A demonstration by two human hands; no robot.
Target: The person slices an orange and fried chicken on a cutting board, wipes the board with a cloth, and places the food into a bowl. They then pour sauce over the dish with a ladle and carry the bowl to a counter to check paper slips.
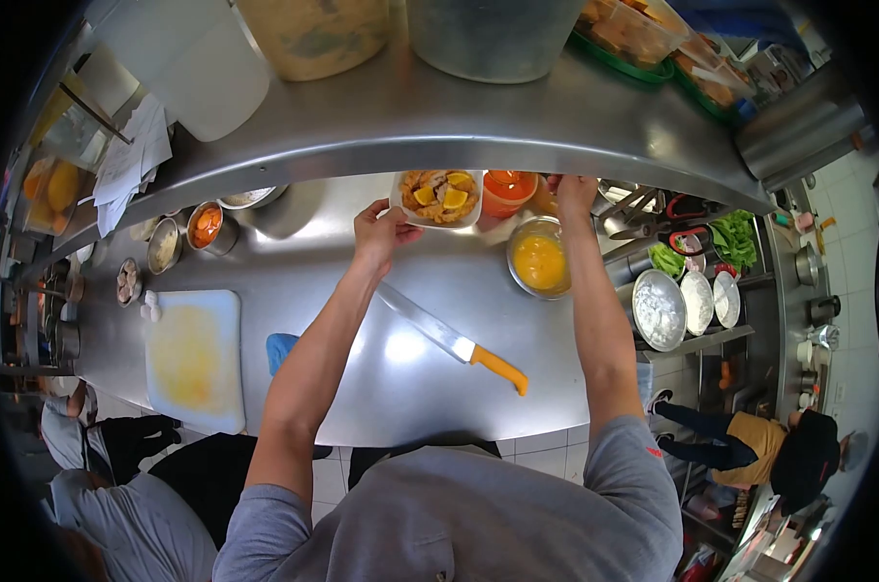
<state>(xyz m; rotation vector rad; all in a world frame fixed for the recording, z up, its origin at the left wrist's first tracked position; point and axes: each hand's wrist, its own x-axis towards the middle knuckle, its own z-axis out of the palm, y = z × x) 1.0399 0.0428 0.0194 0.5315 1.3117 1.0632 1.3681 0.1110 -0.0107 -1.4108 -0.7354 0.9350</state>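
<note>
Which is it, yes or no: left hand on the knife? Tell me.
No, the left hand holds a dish, while the knife lies on the table.

Left arm and right arm outstretched forward, left hand in a pinch, right hand partly hidden

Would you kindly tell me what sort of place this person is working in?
Most likely a restaurant or other commercial kitchen: there is a long metal worktop with a large knife lying on it, and the left hand holds a dish of food.
</note>
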